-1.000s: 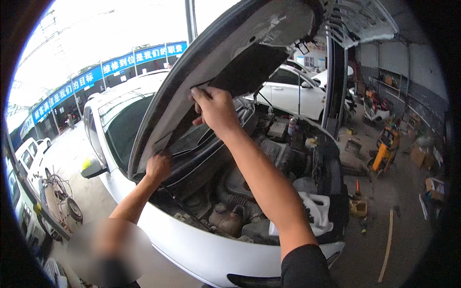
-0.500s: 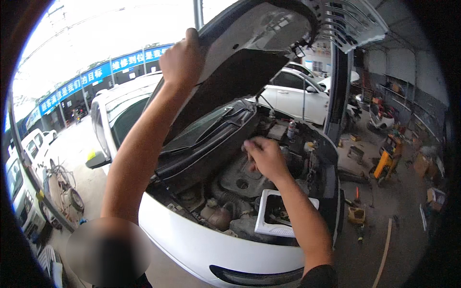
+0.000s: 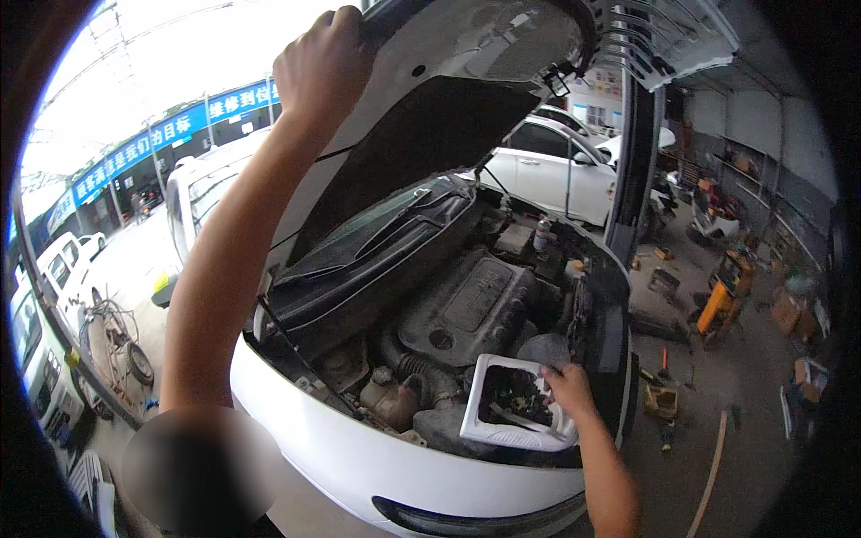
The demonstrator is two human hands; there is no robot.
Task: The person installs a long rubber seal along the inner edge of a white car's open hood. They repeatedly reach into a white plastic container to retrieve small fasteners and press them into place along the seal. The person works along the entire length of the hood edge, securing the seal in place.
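Note:
My left hand (image 3: 325,67) is raised high, its fingers curled over the edge of the lifted car hood (image 3: 390,103). Below it lies the open engine bay of a white car, with a dusty plastic engine cover (image 3: 471,300) in the middle. At the front of the bay rests a white box (image 3: 513,437), open on top, holding small dark pieces and a pale strip. At this box's right rim is my right hand (image 3: 569,391), its fingers drawn together at the inner edge. Whatever they pinch, if anything, is too small to make out.
A spray can (image 3: 542,235) stands at the bay's far right side. Beyond are a white car (image 3: 547,179) and a dark lift post (image 3: 633,170). On the floor to the right are a yellow machine (image 3: 722,300) and a yellow container (image 3: 662,402).
My right hand has come from above the engine cover down and nearer, to the white box's right rim. The left hand keeps its hold on the hood. The view has shifted slightly.

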